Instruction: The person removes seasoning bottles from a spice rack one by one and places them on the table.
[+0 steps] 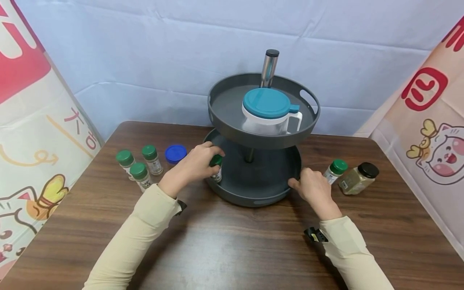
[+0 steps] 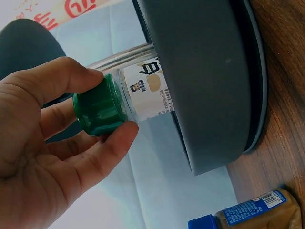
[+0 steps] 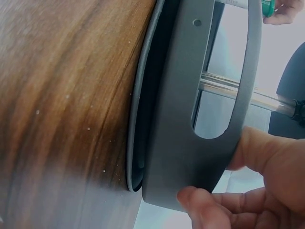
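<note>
A dark grey two-tier round tray stand [image 1: 253, 199] stands on the table. My left hand [image 1: 197, 161] pinches the green cap of a small spice jar [image 2: 97, 107] between thumb and fingers. That jar is upright at the left inside edge of the lower tier, its base hidden behind the tray wall in the left wrist view. At the lower tier's right side, my right hand [image 1: 313, 187] grips the rim beside the handle slot, thumb and fingers on either side of the wall [image 3: 190, 167]. A clear pitcher with a teal lid [image 1: 268, 104] sits on the upper tier.
Left of the stand are several green-capped spice jars [image 1: 149, 155] and a blue-lidded jar [image 1: 175, 154]. To the right, near my right hand, stand another green-capped jar [image 1: 337, 167] and a black-capped jar [image 1: 357, 180]. A metal post [image 1: 269, 69] rises through the stand.
</note>
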Demonstrator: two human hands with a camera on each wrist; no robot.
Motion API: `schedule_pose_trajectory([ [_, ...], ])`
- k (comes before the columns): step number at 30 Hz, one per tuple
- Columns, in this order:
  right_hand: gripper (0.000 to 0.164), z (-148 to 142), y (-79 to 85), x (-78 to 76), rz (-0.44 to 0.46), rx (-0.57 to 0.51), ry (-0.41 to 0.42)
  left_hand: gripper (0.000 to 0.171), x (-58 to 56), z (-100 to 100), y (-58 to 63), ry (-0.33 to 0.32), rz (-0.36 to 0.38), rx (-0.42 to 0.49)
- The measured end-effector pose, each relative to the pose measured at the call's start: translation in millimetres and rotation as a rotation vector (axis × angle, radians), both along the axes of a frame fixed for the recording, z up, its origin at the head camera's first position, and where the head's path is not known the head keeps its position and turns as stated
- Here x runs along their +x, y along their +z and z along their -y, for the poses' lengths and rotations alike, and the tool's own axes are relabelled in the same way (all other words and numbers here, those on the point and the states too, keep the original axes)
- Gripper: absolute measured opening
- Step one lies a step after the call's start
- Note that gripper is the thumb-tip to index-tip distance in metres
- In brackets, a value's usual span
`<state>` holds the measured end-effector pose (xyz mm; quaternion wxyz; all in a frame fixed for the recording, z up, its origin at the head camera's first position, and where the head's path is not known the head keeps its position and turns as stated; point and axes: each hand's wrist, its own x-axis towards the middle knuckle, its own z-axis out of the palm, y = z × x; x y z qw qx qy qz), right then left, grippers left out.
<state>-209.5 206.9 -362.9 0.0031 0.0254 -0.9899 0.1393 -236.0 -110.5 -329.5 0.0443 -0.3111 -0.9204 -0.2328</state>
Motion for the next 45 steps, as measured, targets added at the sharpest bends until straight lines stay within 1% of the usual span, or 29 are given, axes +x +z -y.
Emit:
schedule_pose_trajectory([
  [5, 0.042, 0, -0.5, 0.1, -0.003, -0.003, 0.003, 0.032, 0.9, 0, 1.3, 0.000, 0.002, -0.009],
  [9, 0.041, 0, 0.0, -0.5, -0.005, -0.004, 0.004, 0.031, 2.0, 2, 6.3, 0.001, -0.011, -0.010],
  [15, 0.041, 0, 0.6, -0.7, -0.006, 0.002, 0.002, 0.028, 3.4, 4, 20.8, -0.005, -0.081, 0.008],
  [20, 0.042, 0, 0.2, -0.2, -0.013, 0.002, -0.001, 0.028, 6.3, 5, 31.0, -0.008, -0.092, 0.008],
  [26, 0.043, 0, -1.4, 0.2, -0.015, 0.001, 0.001, 0.029, 7.1, 5, 31.6, -0.003, -0.081, 0.003],
  [31, 0.042, 0, -0.8, 0.2, -0.009, 0.001, -0.004, 0.030, 8.5, 9, 31.5, 0.005, -0.081, 0.013],
  [39, 0.040, 0, -0.3, 0.3, -0.008, 0.000, -0.005, 0.029, 13.4, 22, 37.1, 0.021, -0.109, 0.035],
  [45, 0.041, 0, -0.5, 0.3, -0.005, -0.003, -0.008, 0.028, 16.4, 35, 39.5, 0.064, -0.113, 0.039],
])
